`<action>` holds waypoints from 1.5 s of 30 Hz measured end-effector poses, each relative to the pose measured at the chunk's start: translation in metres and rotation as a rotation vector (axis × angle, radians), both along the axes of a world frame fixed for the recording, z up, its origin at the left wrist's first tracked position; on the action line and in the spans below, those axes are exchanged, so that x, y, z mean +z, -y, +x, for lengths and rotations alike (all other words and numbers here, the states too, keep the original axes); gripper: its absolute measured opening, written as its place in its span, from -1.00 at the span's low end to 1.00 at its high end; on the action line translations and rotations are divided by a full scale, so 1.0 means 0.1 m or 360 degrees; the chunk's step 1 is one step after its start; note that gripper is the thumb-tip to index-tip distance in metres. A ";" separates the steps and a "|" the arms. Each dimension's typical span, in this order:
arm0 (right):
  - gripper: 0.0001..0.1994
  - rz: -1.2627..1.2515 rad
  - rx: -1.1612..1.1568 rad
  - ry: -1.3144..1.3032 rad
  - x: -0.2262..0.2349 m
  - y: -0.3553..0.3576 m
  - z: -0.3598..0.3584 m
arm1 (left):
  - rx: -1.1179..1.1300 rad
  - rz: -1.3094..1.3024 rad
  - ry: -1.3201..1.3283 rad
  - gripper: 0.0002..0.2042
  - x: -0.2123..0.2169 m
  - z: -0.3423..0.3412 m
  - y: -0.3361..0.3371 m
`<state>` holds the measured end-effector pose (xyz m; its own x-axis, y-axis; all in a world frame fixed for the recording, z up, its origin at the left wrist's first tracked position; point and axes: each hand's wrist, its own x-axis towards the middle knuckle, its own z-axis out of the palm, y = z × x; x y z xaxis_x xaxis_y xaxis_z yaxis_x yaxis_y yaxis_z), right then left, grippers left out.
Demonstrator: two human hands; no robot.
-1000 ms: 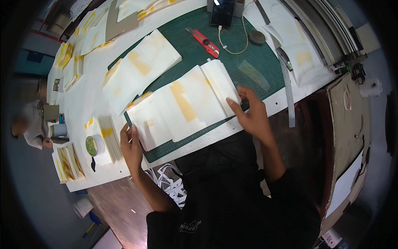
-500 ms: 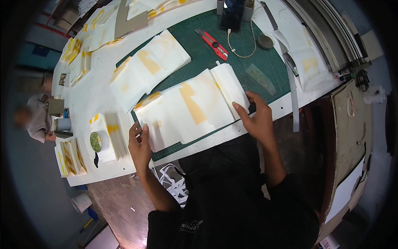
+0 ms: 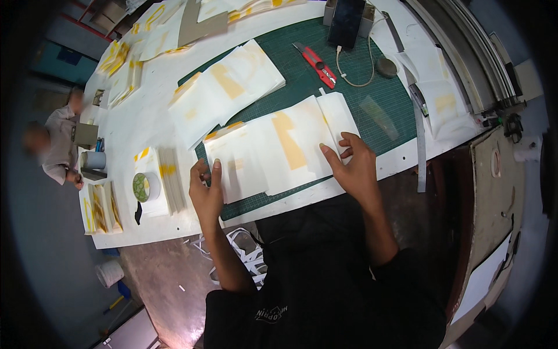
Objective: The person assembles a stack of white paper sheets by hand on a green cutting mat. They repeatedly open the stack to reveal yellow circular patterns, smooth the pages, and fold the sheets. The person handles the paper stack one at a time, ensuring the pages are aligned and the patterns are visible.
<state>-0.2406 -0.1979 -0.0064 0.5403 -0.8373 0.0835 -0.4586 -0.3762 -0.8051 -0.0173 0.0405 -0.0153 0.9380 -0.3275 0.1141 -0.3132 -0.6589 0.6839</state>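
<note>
A fanned row of white paper sheets with yellow-orange patches [image 3: 279, 148] lies on the green cutting mat [image 3: 354, 99] at the table's near edge. My left hand [image 3: 206, 195] presses flat on the row's left end, thumb up against the sheets. My right hand [image 3: 351, 166] rests on the right end, fingers spread over the top sheet. Neither hand lifts anything. A second fanned stack of the same sheets [image 3: 226, 87] lies farther back on the mat.
A red utility knife [image 3: 315, 58], a phone with a white cable [image 3: 347, 20], a round weight [image 3: 386, 67] and a metal ruler [image 3: 419, 145] lie on the right. A tape roll [image 3: 142, 187] and paper stacks sit left. Another person [image 3: 55, 148] stands at the far left.
Both hands slid along the near row: the left moved right and up onto the sheets' left end, the right shifted slightly toward the row's middle. The view tilted a little.
</note>
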 end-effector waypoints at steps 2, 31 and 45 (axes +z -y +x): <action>-0.39 0.0069 -0.0002 -0.0020 0.01 0.01 0.01 | -0.0165 -0.0008 0.0266 -0.51 -0.01 -0.06 0.12; -0.21 -0.0454 0.0727 -0.0060 -0.02 -0.82 0.39 | -0.0766 -0.0968 -0.1007 -0.61 -0.22 -0.22 0.72; -0.27 -0.0322 0.0902 0.0264 -0.11 -0.90 0.42 | -0.0713 -0.1014 -0.0653 -0.23 -0.24 -0.32 0.83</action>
